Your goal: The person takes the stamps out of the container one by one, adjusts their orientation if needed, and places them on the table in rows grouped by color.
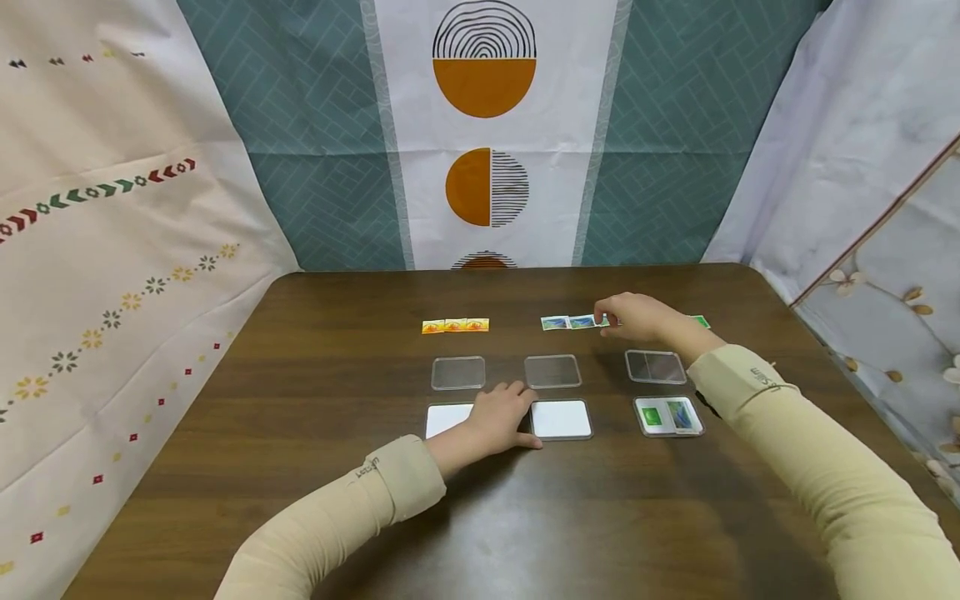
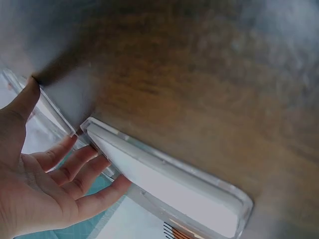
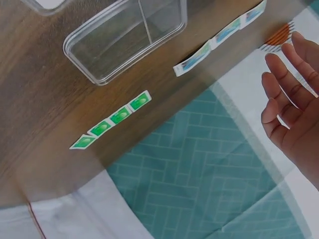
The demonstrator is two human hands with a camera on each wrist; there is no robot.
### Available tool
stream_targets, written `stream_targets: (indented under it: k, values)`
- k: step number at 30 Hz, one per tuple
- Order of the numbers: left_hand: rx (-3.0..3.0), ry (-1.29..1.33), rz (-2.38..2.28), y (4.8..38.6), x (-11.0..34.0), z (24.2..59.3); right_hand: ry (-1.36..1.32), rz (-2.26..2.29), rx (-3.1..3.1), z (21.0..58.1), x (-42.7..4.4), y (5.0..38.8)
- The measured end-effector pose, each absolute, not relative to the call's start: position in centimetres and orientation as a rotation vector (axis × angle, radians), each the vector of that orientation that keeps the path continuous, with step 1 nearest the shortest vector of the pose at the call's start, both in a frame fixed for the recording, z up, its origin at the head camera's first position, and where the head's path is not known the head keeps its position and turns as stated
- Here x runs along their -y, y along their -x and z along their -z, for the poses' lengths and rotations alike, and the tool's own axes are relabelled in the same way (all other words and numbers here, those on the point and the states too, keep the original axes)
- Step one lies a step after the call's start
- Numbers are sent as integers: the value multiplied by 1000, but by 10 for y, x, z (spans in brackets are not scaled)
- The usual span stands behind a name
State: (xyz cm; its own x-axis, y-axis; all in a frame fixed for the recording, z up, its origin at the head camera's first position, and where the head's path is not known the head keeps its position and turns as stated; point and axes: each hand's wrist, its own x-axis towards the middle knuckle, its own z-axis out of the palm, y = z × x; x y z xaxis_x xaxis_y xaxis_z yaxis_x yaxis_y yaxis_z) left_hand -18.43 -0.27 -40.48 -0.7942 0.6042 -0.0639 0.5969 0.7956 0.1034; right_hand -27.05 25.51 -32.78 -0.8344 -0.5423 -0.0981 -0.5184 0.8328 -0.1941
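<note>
My left hand (image 1: 501, 417) rests between two clear cases with white inserts. Its thumb and index fingertip touch the end of the middle case (image 1: 561, 419); the other fingers extend beside the left case (image 2: 164, 174), partly covered by the hand in the head view. Over at the back right, my right hand (image 1: 633, 318) hovers by a row of blue stamp-like pieces (image 1: 568, 322), fingers loosely bent. Nothing shows between those fingers in the right wrist view. A row of green stamp-like pieces (image 3: 119, 115) lies beside the blue ones, mostly hidden behind my right arm in the head view.
Three orange stamp-like pieces (image 1: 455, 326) lie at the back left. Clear lids stand in a row: left (image 1: 458, 372), middle (image 1: 552, 371), right (image 1: 656, 367). The right case (image 1: 668, 417) contains a green and a blue piece. Fabric hangs behind the wooden table (image 1: 487, 517).
</note>
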Motion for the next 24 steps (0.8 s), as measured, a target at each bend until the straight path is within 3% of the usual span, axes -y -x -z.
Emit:
stream_targets:
  k: [13,24]
  values:
    - [-2861,-985,-93,181,7,405,1052,319,-2890,330,-262,227]
    - [-2838,-1058,-67,181,11,404,994,480,-2869,342,-276,190]
